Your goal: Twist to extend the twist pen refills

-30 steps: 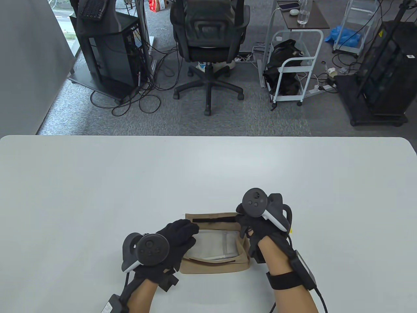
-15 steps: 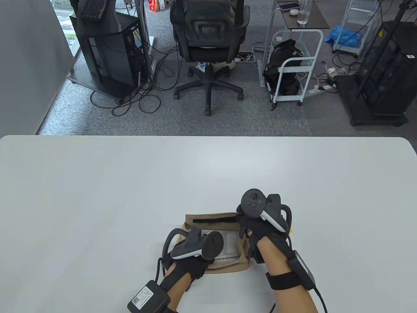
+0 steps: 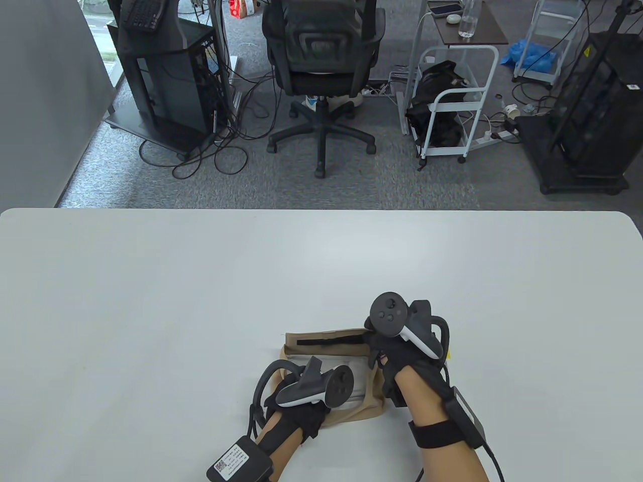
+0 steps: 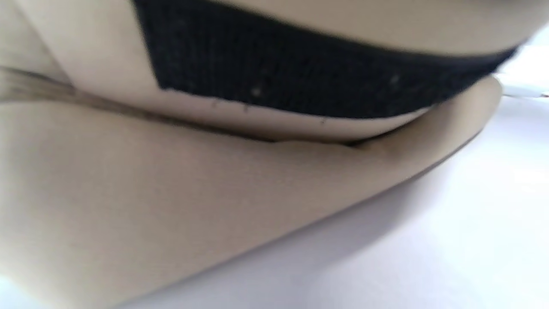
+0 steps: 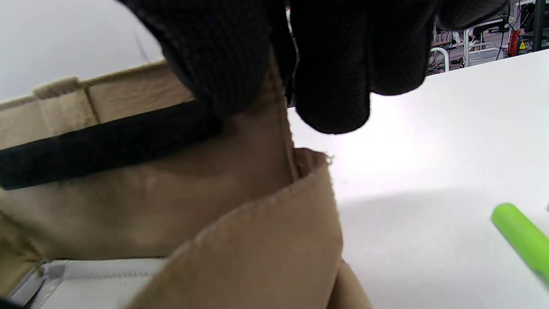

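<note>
A tan fabric pouch (image 3: 357, 412) lies near the table's front edge with its flap (image 3: 321, 335) raised; a black velcro strip (image 3: 329, 341) runs along the flap. A white inner pocket (image 3: 359, 374) shows inside. My right hand (image 3: 376, 346) pinches the flap's right end, as the right wrist view (image 5: 279, 73) shows over the pouch (image 5: 171, 206). My left hand (image 3: 300, 414) is turned on its side at the pouch mouth, its fingers hidden under the tracker. A green pen (image 5: 521, 238) lies on the table right of the pouch. The left wrist view shows only the pouch (image 4: 171, 193), close and blurred.
The white table (image 3: 201, 301) stretches wide behind and beside the pouch. Beyond its far edge stand an office chair (image 3: 321, 75), a white cart (image 3: 452, 100) and a black computer rack (image 3: 166, 90) on the carpet.
My left hand has left the top of the pouch, rolled onto its side and moved right to the pouch mouth. My right hand has kept hold of the flap and lifted it slightly.
</note>
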A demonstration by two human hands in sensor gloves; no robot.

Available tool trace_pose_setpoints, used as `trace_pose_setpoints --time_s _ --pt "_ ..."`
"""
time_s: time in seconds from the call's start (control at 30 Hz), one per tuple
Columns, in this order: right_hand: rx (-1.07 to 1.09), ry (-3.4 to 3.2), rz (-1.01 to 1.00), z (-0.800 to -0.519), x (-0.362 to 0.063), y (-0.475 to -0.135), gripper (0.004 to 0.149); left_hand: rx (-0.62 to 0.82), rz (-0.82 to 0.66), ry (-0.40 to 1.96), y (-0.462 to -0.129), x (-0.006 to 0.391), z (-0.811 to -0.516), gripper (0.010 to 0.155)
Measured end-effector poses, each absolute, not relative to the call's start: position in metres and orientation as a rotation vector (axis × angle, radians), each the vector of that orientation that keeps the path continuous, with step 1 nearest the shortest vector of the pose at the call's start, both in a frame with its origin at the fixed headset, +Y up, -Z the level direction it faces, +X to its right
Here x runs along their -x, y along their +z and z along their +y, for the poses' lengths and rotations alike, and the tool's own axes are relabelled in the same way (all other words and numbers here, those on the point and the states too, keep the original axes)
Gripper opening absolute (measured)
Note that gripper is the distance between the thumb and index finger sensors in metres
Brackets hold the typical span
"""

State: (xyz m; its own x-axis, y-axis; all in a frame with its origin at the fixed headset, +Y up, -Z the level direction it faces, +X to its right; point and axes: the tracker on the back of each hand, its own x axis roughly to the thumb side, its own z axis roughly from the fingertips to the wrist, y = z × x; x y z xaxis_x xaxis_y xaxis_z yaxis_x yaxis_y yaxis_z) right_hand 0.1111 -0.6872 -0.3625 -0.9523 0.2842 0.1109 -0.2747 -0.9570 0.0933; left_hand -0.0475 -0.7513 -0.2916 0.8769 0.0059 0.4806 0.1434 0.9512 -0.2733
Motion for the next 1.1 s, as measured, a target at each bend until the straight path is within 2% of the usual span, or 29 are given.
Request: trace_pose_setpoints --time_s 0.67,0.87,1.1 --pt "-0.177 2.87 0.113 -0.689 -0.108 -0.361 0.044 0.354 -0.49 -0.015 -0.293 0.055 -0.755 0.053" --pt "-0.178 2.871 0.11 -0.689 -0.107 -0.361 0.044 0.34 -0.467 0.191 -0.297 0.076 -0.751 0.052" --pt "-0.178 2.865 0.101 -0.689 -0.108 -0.361 0.044 0.218 -0.482 0.497 -0.295 0.099 -0.733 0.051"
